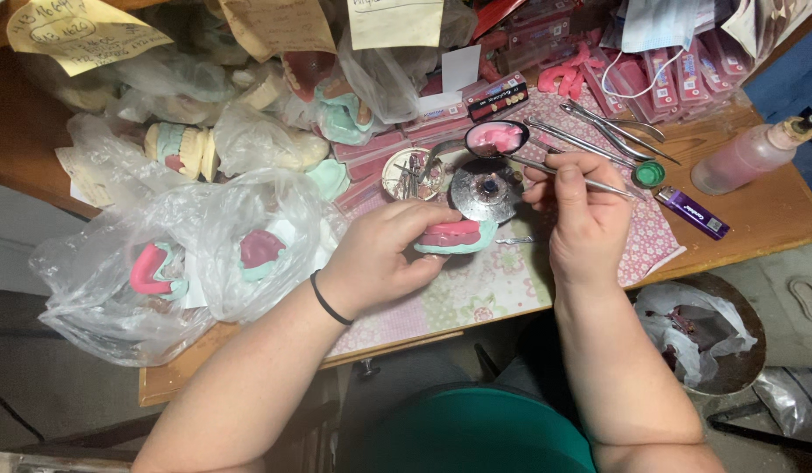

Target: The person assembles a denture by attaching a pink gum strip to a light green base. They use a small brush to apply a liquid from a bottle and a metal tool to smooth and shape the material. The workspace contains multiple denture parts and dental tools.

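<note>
Gripping the pink-and-green dental cast [452, 237] in our left hand [380, 254], our right hand [581, 215] pinches a metal instrument [590, 182]. Cast sits over the floral mat [485, 289], near the desk's front edge; bagged casts [187, 263] crowd left.

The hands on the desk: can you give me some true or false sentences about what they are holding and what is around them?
1. The left hand holds a pink and green dental mould. True.
2. The right hand holds a pair of scissors. False: it holds a thin metal tool.
3. A purple lighter lies on the desk beside the right hand. True.
4. The left wrist is bare. False: it wears a black band.
5. The pink bottle stands upright. False: it lies tilted on the desk.
</note>
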